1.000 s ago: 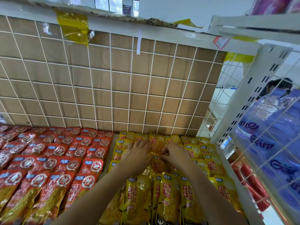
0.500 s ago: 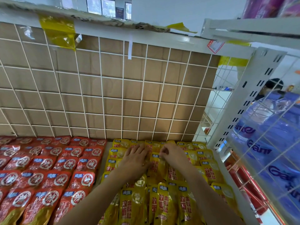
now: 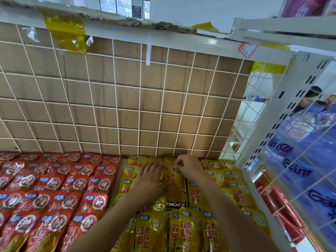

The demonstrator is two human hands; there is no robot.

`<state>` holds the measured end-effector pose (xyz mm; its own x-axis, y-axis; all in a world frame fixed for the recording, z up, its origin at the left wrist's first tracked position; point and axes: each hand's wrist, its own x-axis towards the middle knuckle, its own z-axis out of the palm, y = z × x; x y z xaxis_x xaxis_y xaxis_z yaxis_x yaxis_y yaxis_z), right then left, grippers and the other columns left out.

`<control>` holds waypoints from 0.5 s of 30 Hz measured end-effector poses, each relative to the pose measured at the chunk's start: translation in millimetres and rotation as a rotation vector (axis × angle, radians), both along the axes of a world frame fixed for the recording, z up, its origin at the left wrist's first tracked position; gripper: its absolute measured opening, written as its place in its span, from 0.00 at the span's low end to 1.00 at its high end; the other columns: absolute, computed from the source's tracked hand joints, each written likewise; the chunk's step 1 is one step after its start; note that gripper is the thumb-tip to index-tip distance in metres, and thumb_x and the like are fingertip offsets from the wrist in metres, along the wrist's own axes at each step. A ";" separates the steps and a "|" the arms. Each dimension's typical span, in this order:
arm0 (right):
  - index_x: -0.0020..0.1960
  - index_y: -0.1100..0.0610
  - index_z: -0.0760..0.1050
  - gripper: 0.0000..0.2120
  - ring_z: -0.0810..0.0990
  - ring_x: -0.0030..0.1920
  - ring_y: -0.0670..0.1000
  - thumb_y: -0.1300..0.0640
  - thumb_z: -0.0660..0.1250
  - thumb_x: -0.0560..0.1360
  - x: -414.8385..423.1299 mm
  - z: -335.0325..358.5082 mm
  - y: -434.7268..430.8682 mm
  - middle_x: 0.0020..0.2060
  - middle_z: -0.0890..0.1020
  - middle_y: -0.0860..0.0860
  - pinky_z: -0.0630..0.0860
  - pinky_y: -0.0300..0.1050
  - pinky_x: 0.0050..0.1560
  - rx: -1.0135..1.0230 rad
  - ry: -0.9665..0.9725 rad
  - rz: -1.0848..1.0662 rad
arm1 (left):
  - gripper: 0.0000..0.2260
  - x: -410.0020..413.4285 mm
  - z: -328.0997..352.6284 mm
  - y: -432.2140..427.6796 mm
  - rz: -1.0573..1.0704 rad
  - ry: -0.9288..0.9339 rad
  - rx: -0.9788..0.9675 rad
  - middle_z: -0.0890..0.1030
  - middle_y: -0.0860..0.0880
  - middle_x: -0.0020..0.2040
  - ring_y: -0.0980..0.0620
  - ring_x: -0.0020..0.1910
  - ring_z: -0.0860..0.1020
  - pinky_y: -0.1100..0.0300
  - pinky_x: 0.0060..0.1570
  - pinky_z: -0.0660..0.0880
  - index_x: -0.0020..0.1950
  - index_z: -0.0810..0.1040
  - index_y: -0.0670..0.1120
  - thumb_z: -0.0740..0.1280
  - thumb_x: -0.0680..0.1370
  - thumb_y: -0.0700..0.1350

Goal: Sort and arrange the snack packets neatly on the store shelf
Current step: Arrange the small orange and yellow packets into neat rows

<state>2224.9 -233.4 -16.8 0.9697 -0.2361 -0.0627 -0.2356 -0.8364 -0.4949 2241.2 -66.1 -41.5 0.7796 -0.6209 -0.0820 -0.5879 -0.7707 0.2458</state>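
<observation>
Glossy plastic film on the yellow packets [image 3: 183, 231] and red packets [image 3: 60, 188], catching light; white-coated metal grid [image 3: 139, 106] over matt brown cardboard [image 3: 127, 77]; shiny yellow tape [image 3: 65, 31].

Setting: retail shop, stocked display shelf.

Evidence:
- Red snack packets [image 3: 54, 188] and yellow snack packets [image 3: 234, 195], many identical units of each, lie in overlapping rows side by side on one shelf deck.
- A white wire grid [image 3: 139, 99] backs the shelf, with brown cardboard [image 3: 101, 91] behind it.
- A slotted white upright [image 3: 283, 113], of the kind used in store shelving, stands at the right.
- A red-and-white price tag [image 3: 248, 50] is stuck on the upper shelf edge.
- Blue-wrapped multipacks [image 3: 312, 160] with printed brand lettering are stacked in the neighbouring bay.
</observation>
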 end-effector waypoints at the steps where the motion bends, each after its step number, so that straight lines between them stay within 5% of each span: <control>1: 0.41 0.51 0.76 0.04 0.76 0.46 0.47 0.56 0.67 0.74 -0.4 -0.7 -0.6 0.44 0.80 0.48 0.70 0.41 0.46 0.004 0.002 0.004 | 0.42 0.0 -0.2 -0.2 -0.003 -0.005 0.001 0.50 0.52 0.77 0.53 0.76 0.46 0.55 0.73 0.40 0.77 0.46 0.49 0.36 0.68 0.69; 5: 0.44 0.53 0.78 0.02 0.77 0.49 0.49 0.56 0.67 0.74 -2.2 -1.5 -3.0 0.47 0.81 0.50 0.69 0.40 0.46 0.004 0.011 0.043 | 0.45 1.2 -2.0 -1.0 -0.004 -0.005 0.008 0.50 0.52 0.77 0.53 0.76 0.47 0.55 0.73 0.40 0.77 0.47 0.49 0.33 0.63 0.69; 9: 0.45 0.54 0.78 0.03 0.77 0.50 0.49 0.55 0.68 0.74 -3.1 -3.4 -2.8 0.48 0.81 0.50 0.70 0.40 0.47 0.011 0.004 0.038 | 0.31 0.6 -1.1 0.1 0.002 0.004 0.002 0.50 0.52 0.77 0.53 0.76 0.47 0.54 0.73 0.41 0.77 0.48 0.49 0.49 0.79 0.63; 15: 0.43 0.51 0.77 0.01 0.77 0.50 0.48 0.55 0.67 0.74 -4.0 -3.3 -2.1 0.48 0.82 0.49 0.70 0.40 0.47 0.007 -0.005 0.036 | 0.30 -0.1 -1.3 -0.2 -0.009 -0.015 0.013 0.50 0.51 0.77 0.52 0.76 0.47 0.53 0.74 0.40 0.77 0.48 0.49 0.49 0.79 0.62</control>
